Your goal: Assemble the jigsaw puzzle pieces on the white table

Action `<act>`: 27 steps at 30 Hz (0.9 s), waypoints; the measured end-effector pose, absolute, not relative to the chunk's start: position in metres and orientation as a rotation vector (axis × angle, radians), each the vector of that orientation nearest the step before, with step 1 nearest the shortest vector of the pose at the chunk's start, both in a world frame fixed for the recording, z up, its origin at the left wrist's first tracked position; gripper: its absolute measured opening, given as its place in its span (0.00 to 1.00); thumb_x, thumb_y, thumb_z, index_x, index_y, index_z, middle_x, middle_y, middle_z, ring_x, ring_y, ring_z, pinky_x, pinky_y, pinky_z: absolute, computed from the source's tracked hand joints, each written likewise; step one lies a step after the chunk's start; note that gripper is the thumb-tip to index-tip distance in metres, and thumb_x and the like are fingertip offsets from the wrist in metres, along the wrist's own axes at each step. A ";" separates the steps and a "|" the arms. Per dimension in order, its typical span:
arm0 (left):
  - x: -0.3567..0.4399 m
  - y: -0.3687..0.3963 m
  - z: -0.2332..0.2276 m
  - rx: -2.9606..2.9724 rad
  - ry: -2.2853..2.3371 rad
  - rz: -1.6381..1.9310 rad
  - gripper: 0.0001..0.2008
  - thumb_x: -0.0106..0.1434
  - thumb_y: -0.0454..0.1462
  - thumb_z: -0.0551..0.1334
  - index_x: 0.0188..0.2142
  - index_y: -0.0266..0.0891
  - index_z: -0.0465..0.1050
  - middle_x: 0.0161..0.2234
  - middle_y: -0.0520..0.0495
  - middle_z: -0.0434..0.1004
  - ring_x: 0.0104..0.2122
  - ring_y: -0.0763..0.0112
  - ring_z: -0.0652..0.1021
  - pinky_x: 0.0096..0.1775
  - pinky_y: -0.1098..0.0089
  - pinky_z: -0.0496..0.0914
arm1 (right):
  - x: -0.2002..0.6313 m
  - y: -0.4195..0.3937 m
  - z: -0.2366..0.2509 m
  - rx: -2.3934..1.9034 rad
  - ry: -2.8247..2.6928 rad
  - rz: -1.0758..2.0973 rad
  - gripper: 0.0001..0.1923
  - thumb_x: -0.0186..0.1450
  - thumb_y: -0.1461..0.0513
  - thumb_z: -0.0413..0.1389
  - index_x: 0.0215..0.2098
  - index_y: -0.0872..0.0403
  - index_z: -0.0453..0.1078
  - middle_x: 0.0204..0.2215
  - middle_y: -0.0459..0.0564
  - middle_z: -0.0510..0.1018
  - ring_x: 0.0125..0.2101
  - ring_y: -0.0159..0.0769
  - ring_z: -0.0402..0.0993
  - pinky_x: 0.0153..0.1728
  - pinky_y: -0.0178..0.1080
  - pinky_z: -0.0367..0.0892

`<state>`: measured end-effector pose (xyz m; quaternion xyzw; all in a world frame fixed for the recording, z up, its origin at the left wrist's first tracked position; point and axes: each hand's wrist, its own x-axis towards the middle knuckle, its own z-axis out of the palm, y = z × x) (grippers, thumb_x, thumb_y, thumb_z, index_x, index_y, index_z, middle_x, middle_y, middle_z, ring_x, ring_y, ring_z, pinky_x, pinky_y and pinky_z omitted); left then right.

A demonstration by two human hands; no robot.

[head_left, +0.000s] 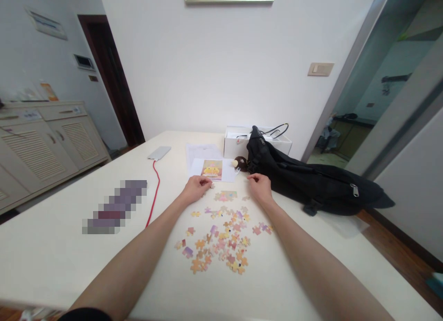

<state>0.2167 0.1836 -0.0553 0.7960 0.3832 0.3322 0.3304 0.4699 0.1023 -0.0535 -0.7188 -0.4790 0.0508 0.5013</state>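
Note:
Fingers pinched, my left hand [196,189] holds a small pale puzzle piece [212,186] just below the printed picture. My right hand [260,188] is closed in a pinch beside the black bag; anything between its fingertips is too small to make out. Between the hands lies a joined strip of puzzle pieces [226,196], with a loose pale piece [246,198] to its right. Nearer to me spreads a scattered heap of puzzle pieces [221,242] in orange, pink, yellow and purple. A printed picture of a yellow figure [212,169] lies on white paper beyond my left hand.
A long black bag [304,178] rests along the right of the white table [159,265]. Behind it stands a white box [235,143] with cables. To the left are a power bank [159,153], a red cable [157,184] and a blurred-out object [116,208].

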 end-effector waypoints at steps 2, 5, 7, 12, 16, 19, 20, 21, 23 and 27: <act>0.217 0.184 -0.056 2.086 0.999 0.888 0.12 0.57 0.42 0.62 0.33 0.36 0.78 0.28 0.49 0.77 0.25 0.71 0.71 0.28 0.72 0.64 | 0.470 0.102 -0.053 -1.737 -1.162 0.121 0.16 0.52 0.63 0.49 0.29 0.56 0.79 0.25 0.52 0.80 0.27 0.39 0.73 0.37 0.39 0.67; 0.217 0.183 -0.055 2.089 0.970 0.930 0.12 0.56 0.40 0.62 0.36 0.35 0.77 0.30 0.48 0.78 0.28 0.70 0.73 0.31 0.71 0.67 | 0.470 0.102 -0.053 -1.738 -1.163 0.118 0.16 0.52 0.63 0.49 0.29 0.56 0.79 0.25 0.52 0.80 0.27 0.39 0.73 0.36 0.39 0.67; 0.217 0.181 -0.051 2.125 0.949 0.921 0.12 0.57 0.40 0.62 0.37 0.35 0.77 0.30 0.48 0.78 0.28 0.70 0.73 0.32 0.71 0.67 | 0.469 0.102 -0.053 -1.741 -1.162 0.115 0.16 0.52 0.63 0.49 0.29 0.56 0.79 0.25 0.52 0.80 0.27 0.39 0.73 0.36 0.39 0.67; 0.218 0.173 -0.040 2.201 0.893 0.899 0.13 0.60 0.42 0.60 0.36 0.36 0.79 0.30 0.49 0.77 0.27 0.70 0.72 0.33 0.70 0.66 | 0.468 0.101 -0.052 -1.742 -1.179 0.107 0.16 0.53 0.63 0.48 0.29 0.56 0.79 0.25 0.51 0.79 0.27 0.39 0.73 0.36 0.39 0.66; 0.220 0.171 -0.039 2.229 0.871 0.871 0.11 0.59 0.40 0.60 0.34 0.37 0.79 0.30 0.49 0.78 0.30 0.69 0.73 0.35 0.70 0.66 | 0.466 0.101 -0.051 -1.740 -1.208 0.093 0.16 0.53 0.63 0.48 0.28 0.56 0.79 0.25 0.51 0.79 0.27 0.38 0.72 0.35 0.39 0.66; 0.221 0.172 -0.043 2.228 0.857 0.843 0.10 0.59 0.39 0.60 0.34 0.37 0.79 0.31 0.48 0.78 0.31 0.69 0.72 0.35 0.70 0.66 | 0.464 0.101 -0.050 -1.740 -1.228 0.090 0.15 0.52 0.64 0.49 0.28 0.56 0.79 0.25 0.51 0.79 0.27 0.38 0.71 0.35 0.39 0.66; 0.221 0.173 -0.044 2.227 0.848 0.834 0.10 0.59 0.39 0.60 0.34 0.37 0.79 0.31 0.48 0.78 0.31 0.69 0.73 0.35 0.70 0.66 | 0.464 0.100 -0.050 -1.742 -1.233 0.090 0.15 0.53 0.64 0.49 0.28 0.56 0.79 0.25 0.51 0.79 0.27 0.38 0.71 0.35 0.39 0.66; 0.222 0.173 -0.045 2.227 0.836 0.826 0.10 0.59 0.39 0.60 0.34 0.37 0.79 0.31 0.48 0.78 0.31 0.68 0.73 0.35 0.70 0.66 | 0.464 0.100 -0.050 -1.744 -1.236 0.090 0.15 0.53 0.64 0.49 0.28 0.56 0.79 0.25 0.51 0.79 0.27 0.38 0.71 0.36 0.39 0.66; 0.222 0.174 -0.047 2.229 0.810 0.806 0.10 0.59 0.39 0.60 0.34 0.37 0.79 0.32 0.48 0.78 0.32 0.68 0.73 0.35 0.70 0.66 | 0.464 0.100 -0.049 -1.750 -1.242 0.093 0.16 0.53 0.64 0.48 0.28 0.56 0.79 0.25 0.51 0.79 0.27 0.38 0.72 0.36 0.39 0.66; 0.223 0.175 -0.048 2.234 0.809 0.783 0.10 0.60 0.39 0.60 0.34 0.37 0.79 0.32 0.48 0.78 0.33 0.67 0.74 0.36 0.70 0.66 | 0.464 0.100 -0.049 -1.767 -1.252 0.104 0.16 0.53 0.64 0.48 0.29 0.57 0.79 0.26 0.52 0.79 0.27 0.38 0.72 0.36 0.39 0.66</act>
